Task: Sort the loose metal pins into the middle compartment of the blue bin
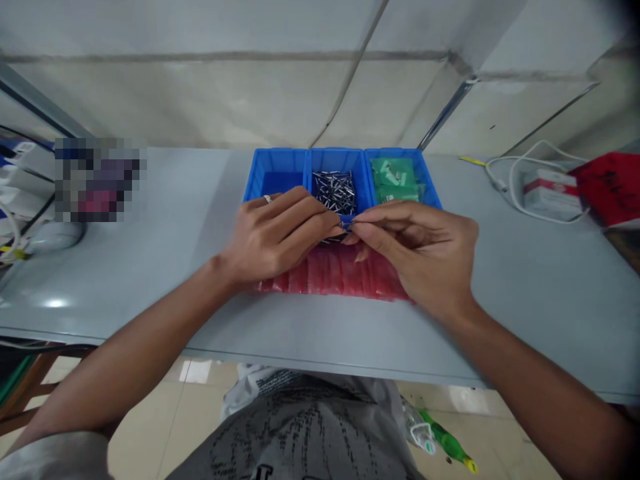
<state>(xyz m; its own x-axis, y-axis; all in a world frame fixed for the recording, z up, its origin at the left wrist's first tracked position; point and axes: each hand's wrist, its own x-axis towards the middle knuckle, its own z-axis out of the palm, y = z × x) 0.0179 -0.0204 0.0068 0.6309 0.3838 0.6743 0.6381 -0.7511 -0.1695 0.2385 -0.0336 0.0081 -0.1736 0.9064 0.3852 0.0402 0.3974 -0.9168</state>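
My left hand (287,233) and my right hand (420,250) meet at the fingertips in front of the blue bins, both closed in a pinch. Whatever sits between the fingers is small and dark, too small to name. Just beyond the fingertips, the middle blue bin (367,190) holds a heap of thin shiny metal pins (335,190). Below my hands lies a row of red plastic packets (335,272), partly covered by them. Green packets (395,175) with small white pieces fill the right bin (429,179). The left bin (257,175) shows its bare blue bottom.
A grey table (280,333) runs along the wall. At the right lie a white cable (515,200), a white and red box (553,193) and a red item (613,187). On the left are cables and a grey mouse-like object (55,237). A green bottle (447,440) lies on the floor.
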